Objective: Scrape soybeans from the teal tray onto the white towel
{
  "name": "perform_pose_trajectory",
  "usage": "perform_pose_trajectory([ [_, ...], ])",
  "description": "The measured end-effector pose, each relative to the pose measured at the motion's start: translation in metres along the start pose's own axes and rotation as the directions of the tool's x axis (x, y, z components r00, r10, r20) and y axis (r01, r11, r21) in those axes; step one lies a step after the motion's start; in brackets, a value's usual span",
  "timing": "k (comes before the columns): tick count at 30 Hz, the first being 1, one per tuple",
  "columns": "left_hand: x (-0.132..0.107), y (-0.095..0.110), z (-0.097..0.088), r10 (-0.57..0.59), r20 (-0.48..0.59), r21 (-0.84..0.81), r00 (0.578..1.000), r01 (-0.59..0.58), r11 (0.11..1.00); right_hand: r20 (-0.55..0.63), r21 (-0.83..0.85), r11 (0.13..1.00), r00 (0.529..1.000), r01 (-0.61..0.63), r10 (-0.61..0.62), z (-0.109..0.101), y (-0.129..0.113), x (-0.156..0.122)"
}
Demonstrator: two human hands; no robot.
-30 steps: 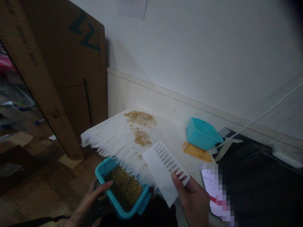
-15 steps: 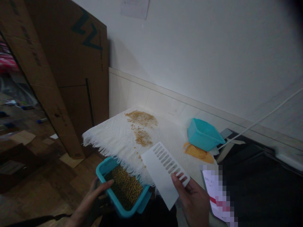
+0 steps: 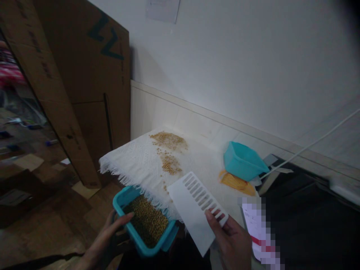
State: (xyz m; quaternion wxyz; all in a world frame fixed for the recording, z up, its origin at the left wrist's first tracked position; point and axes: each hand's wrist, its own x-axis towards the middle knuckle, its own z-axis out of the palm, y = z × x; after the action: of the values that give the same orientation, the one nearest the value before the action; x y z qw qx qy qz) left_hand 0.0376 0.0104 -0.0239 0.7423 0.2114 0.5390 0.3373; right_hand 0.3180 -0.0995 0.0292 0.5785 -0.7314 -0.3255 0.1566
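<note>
My left hand (image 3: 108, 236) gripping teal bin (image 3: 144, 222) of beans below fringed cloth (image 3: 135, 165) edge, my right hand (image 3: 232, 242) pinching slotted white scraper (image 3: 194, 208), bean piles (image 3: 168, 152) mid-bench, cloth's left side free

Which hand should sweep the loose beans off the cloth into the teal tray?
Probably the right hand: it already holds the white slotted scraper over the white cloth, near the loose beans. The left hand is occupied holding the teal tray at the cloth's fringed edge.
</note>
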Motion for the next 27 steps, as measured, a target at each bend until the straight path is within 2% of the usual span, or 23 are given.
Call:
perform_pose_trajectory([
  [4,-0.001,-0.001,0.001,0.000,0.017,-0.007,1.000,0.000,1.000,0.084,0.077,0.996,0.996,-0.039,0.033,0.004,-0.001,0.001],
  [9,-0.004,0.002,0.003,0.012,0.020,-0.005,1.000,-0.012,1.000,0.069,0.119,0.993,0.997,-0.027,0.019,0.009,-0.003,0.004],
  [12,-0.005,0.003,0.003,0.015,0.018,-0.003,1.000,-0.015,1.000,0.126,0.100,0.995,0.992,-0.019,0.006,0.011,-0.007,0.007],
  [17,-0.003,0.003,0.003,0.007,0.006,0.009,1.000,-0.007,1.000,0.065,0.063,0.997,0.996,0.052,-0.056,0.020,-0.014,0.005],
  [20,-0.002,0.004,0.002,-0.004,-0.002,0.013,1.000,0.004,1.000,0.068,0.043,0.995,0.993,0.093,-0.096,0.025,-0.015,-0.002],
  [24,0.001,0.003,0.000,-0.014,-0.022,0.003,1.000,0.014,1.000,0.136,-0.017,0.991,0.982,0.133,-0.129,0.023,-0.015,-0.008],
  [27,0.002,0.003,-0.001,-0.010,-0.022,0.000,1.000,0.010,1.000,0.196,-0.068,0.982,0.967,0.177,-0.160,0.017,-0.017,0.004],
])
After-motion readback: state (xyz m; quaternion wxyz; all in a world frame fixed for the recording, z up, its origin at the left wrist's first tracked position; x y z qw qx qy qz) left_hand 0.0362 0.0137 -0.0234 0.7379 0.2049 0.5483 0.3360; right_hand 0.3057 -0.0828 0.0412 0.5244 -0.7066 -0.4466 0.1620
